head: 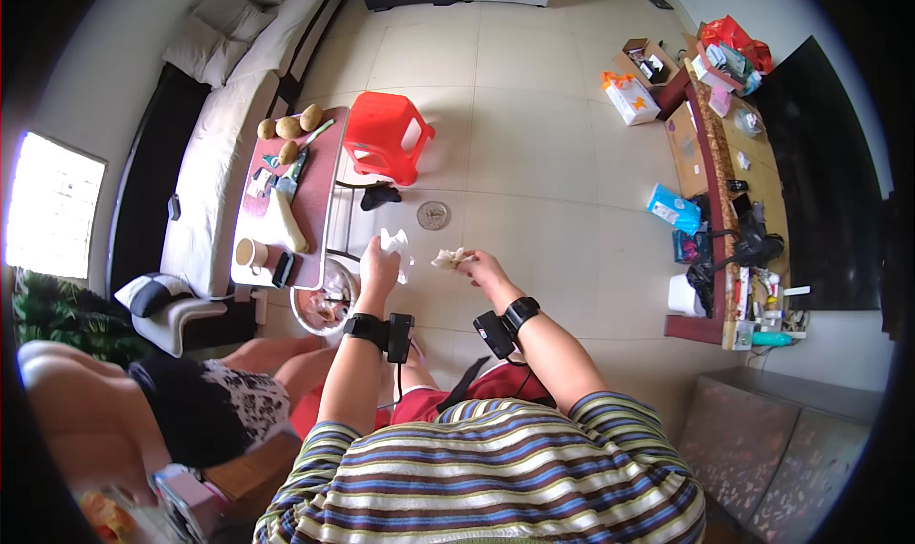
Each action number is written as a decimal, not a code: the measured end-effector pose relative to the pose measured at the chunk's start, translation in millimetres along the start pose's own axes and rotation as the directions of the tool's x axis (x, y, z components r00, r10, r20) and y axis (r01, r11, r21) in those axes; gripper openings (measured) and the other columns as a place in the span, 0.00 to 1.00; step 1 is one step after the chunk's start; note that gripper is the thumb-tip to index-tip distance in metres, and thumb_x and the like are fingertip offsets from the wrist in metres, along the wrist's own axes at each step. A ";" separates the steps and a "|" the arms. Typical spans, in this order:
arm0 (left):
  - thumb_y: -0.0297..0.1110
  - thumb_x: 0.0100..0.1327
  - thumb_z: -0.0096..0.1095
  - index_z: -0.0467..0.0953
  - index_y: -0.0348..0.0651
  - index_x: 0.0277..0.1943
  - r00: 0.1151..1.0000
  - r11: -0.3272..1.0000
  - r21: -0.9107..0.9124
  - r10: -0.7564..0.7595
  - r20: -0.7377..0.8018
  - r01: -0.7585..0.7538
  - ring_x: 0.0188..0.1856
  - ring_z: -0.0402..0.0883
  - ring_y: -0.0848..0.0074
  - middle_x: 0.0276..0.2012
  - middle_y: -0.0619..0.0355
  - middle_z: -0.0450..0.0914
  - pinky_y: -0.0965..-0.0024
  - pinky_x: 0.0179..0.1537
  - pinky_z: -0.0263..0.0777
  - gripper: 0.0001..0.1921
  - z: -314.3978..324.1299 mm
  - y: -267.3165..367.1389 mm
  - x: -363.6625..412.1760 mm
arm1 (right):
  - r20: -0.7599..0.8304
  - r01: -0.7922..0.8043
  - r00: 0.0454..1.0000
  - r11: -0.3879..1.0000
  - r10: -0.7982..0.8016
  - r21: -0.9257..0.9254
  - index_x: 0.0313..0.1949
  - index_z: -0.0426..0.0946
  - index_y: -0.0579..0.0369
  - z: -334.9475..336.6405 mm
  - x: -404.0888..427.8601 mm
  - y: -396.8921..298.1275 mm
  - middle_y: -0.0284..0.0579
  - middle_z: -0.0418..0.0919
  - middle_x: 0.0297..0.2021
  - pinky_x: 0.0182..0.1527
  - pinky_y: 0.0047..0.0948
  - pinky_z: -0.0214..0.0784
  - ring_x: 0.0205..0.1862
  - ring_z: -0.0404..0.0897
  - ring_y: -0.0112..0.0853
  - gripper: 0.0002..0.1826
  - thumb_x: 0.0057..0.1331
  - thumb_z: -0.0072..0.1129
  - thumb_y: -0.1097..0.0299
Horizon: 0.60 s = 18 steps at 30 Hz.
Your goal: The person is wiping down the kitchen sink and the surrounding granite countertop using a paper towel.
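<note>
My left hand (379,269) grips a white tissue (395,247) over the gap beside the pink-topped folding table (322,187). To its right, my right hand (487,271) pinches a crumpled, off-white tissue (450,258). The two hands are apart, both above the tiled floor. On the table lie several potatoes (288,127), a long pale peeled vegetable (287,222), a knife (292,176), a cream mug (251,253) and a black phone-like object (285,269). A round waste basket (294,308) holding scraps stands below the table's near corner, left of my left hand.
A red plastic stool (386,133) stands beyond the table, with a round glass dish (433,215) on the floor nearer me. Another person (207,408) sits at my left. A sofa (207,187) lines the left wall; a cluttered TV cabinet (715,208) stands at right.
</note>
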<state>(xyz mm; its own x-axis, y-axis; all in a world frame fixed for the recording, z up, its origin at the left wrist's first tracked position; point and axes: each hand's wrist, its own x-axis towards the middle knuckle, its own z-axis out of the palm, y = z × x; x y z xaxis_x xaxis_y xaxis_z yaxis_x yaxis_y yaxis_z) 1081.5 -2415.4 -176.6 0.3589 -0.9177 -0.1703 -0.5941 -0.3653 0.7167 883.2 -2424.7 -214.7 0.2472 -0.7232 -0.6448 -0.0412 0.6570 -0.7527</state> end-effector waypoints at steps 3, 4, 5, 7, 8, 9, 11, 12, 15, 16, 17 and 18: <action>0.30 0.44 0.50 0.65 0.32 0.41 0.998 0.998 0.023 0.059 -0.029 -0.058 0.38 0.71 0.53 0.33 0.40 0.73 0.63 0.40 0.64 0.18 -25.9 -29.2 34.5 | 0.001 0.107 0.994 0.991 -0.108 0.086 0.39 0.68 0.59 60.6 53.0 39.8 0.35 0.71 0.25 0.29 0.22 0.59 0.27 0.68 0.22 0.17 0.46 0.53 0.72; 0.30 0.43 0.51 0.65 0.32 0.44 0.995 0.999 0.036 -0.014 0.095 0.011 0.39 0.71 0.53 0.35 0.39 0.72 0.63 0.41 0.64 0.22 -44.8 -34.8 49.5 | -0.030 0.112 0.994 0.985 -0.109 0.131 0.36 0.70 0.59 86.0 65.8 45.2 0.36 0.71 0.23 0.27 0.22 0.59 0.25 0.68 0.22 0.17 0.43 0.54 0.73; 0.31 0.43 0.51 0.65 0.33 0.43 0.996 0.992 0.092 0.089 0.024 -0.091 0.39 0.71 0.53 0.34 0.39 0.72 0.63 0.41 0.64 0.21 -49.4 -63.9 68.2 | -0.060 0.119 0.992 0.977 -0.110 0.178 0.33 0.71 0.60 112.2 78.6 50.3 0.36 0.71 0.21 0.25 0.22 0.59 0.24 0.68 0.22 0.16 0.40 0.54 0.75; 0.31 0.43 0.51 0.67 0.34 0.40 0.991 0.978 0.160 0.131 0.039 -0.136 0.37 0.72 0.53 0.32 0.40 0.73 0.62 0.40 0.64 0.18 -71.4 -84.5 100.3 | -0.021 0.103 0.994 0.912 -0.103 0.396 0.27 0.71 0.61 157.4 107.5 77.4 0.36 0.71 0.20 0.25 0.23 0.59 0.23 0.67 0.22 0.10 0.40 0.52 0.76; 0.30 0.43 0.51 0.67 0.34 0.37 0.988 0.985 0.107 0.127 0.090 -0.137 0.36 0.72 0.53 0.30 0.41 0.73 0.61 0.39 0.64 0.15 -83.9 -82.9 113.1 | -0.027 0.082 0.997 0.932 -0.077 0.353 0.25 0.71 0.61 177.1 124.3 94.2 0.37 0.70 0.19 0.24 0.23 0.58 0.22 0.67 0.23 0.09 0.40 0.52 0.76; 0.30 0.43 0.50 0.67 0.34 0.35 0.991 0.983 0.132 0.125 0.044 -0.130 0.34 0.73 0.55 0.29 0.42 0.73 0.62 0.36 0.65 0.14 -92.9 -94.1 128.2 | -0.020 0.050 0.999 0.951 -0.046 0.304 0.23 0.70 0.62 199.0 137.6 107.4 0.37 0.70 0.19 0.23 0.24 0.58 0.21 0.66 0.23 0.08 0.39 0.51 0.76; 0.28 0.44 0.49 0.67 0.33 0.32 0.984 0.984 -0.007 0.178 0.030 -0.178 0.30 0.74 0.59 0.26 0.45 0.73 0.64 0.31 0.66 0.11 -119.0 -143.2 162.8 | 0.055 -0.061 0.997 0.992 0.055 0.113 0.20 0.70 0.62 247.7 130.8 99.4 0.41 0.69 0.15 0.18 0.27 0.57 0.16 0.66 0.27 0.07 0.41 0.51 0.72; 0.27 0.44 0.48 0.66 0.32 0.31 0.980 0.979 -0.057 0.196 0.035 -0.194 0.27 0.73 0.63 0.24 0.46 0.72 0.66 0.29 0.66 0.10 -120.3 -140.1 169.2 | 0.046 -0.083 0.996 0.991 0.078 0.104 0.19 0.70 0.63 258.8 139.6 110.4 0.44 0.70 0.15 0.18 0.29 0.57 0.16 0.67 0.30 0.07 0.41 0.50 0.70; 0.26 0.44 0.48 0.67 0.31 0.33 0.978 0.981 -0.038 0.194 0.072 -0.191 0.28 0.74 0.65 0.25 0.46 0.72 0.68 0.29 0.67 0.11 -125.8 -144.0 180.7 | 0.040 0.072 0.997 0.992 -0.068 -0.105 0.08 0.66 0.56 297.5 174.6 169.2 0.38 0.65 0.07 0.13 0.26 0.46 0.10 0.62 0.23 0.09 0.38 0.53 0.68; 0.26 0.44 0.48 0.67 0.31 0.33 0.978 0.981 -0.034 0.191 0.087 -0.189 0.28 0.74 0.65 0.25 0.46 0.72 0.68 0.29 0.67 0.11 -123.4 -152.6 183.9 | -0.020 0.059 0.998 0.989 -0.062 -0.133 0.07 0.66 0.57 308.0 180.2 181.3 0.38 0.64 0.06 0.12 0.27 0.45 0.09 0.62 0.24 0.09 0.38 0.52 0.68; 0.26 0.44 0.48 0.67 0.31 0.34 0.984 0.989 -0.063 0.143 0.102 -0.137 0.28 0.74 0.65 0.26 0.47 0.72 0.68 0.29 0.67 0.12 -120.0 -160.8 185.6 | -0.080 0.044 0.995 0.986 -0.057 -0.162 0.07 0.66 0.59 316.4 185.9 192.5 0.39 0.63 0.05 0.12 0.27 0.45 0.09 0.62 0.26 0.09 0.37 0.51 0.68; 0.26 0.44 0.48 0.67 0.31 0.34 0.992 0.994 -0.082 0.085 0.096 -0.077 0.29 0.74 0.65 0.26 0.47 0.72 0.68 0.30 0.67 0.13 -124.5 -173.1 187.3 | -0.063 0.042 0.997 0.987 -0.052 -0.158 0.07 0.66 0.59 328.1 184.5 191.2 0.39 0.63 0.05 0.12 0.27 0.45 0.09 0.62 0.26 0.09 0.37 0.51 0.68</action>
<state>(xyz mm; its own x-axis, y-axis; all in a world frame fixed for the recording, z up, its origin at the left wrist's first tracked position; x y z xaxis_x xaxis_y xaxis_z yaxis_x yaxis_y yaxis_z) 1341.2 -2504.6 -248.3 0.2363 -0.9562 -0.1729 -0.5591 -0.2794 0.7806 1238.5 -2362.8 -434.1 0.1876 -0.7685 -0.6118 -0.1836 0.5844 -0.7904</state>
